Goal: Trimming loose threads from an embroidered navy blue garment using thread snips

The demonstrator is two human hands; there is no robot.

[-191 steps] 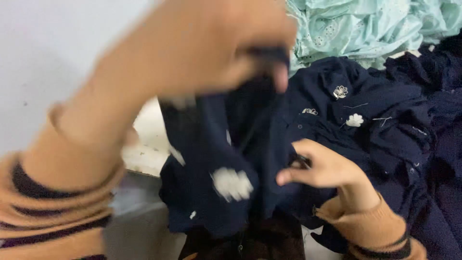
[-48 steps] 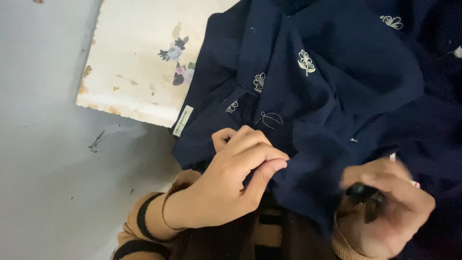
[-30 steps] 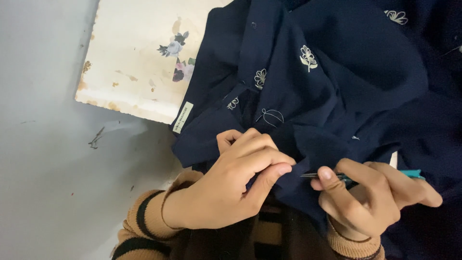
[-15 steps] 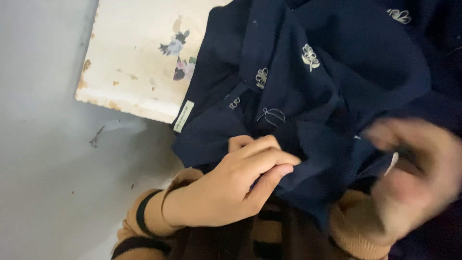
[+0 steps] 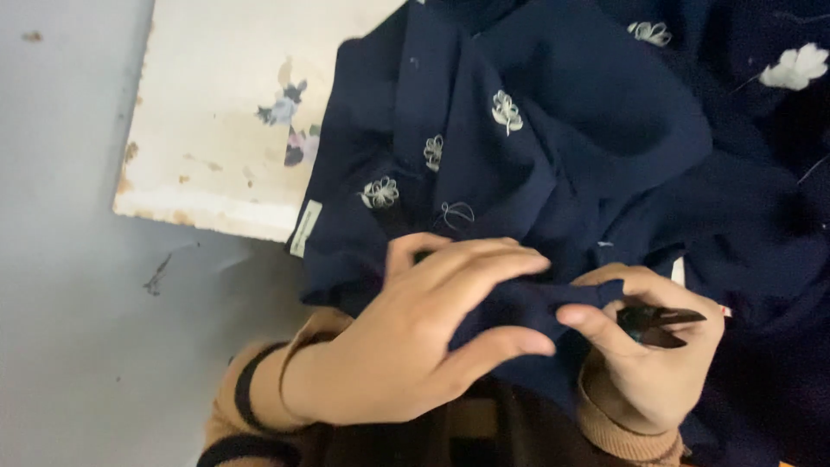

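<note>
Pinching a fold of the navy cloth [image 5: 553,164] between them, the left hand [image 5: 415,346] grips from the left, the right hand [image 5: 644,363] from the right. The right hand also holds small black snips [image 5: 661,324], blades pointing right, away from the fold; the cloth drapes off the tabletop's [image 5: 216,130] right edge.

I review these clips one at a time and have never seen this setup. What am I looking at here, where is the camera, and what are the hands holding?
There is no machine here: the picture comes from a camera worn on a person's head, looking down at their own two bare hands. The left hand pinches a fold of a dark navy garment that has small white embroidered flowers. The right hand touches the same fold and has a small pair of dark thread snips in its grip, blades pointing right. Both wrists show tan sleeves with dark stripes. The garment spills over a worn, cream-coloured board with a faded flower print, and a small white label hangs at the cloth's edge. To the left is a grey floor.
</note>
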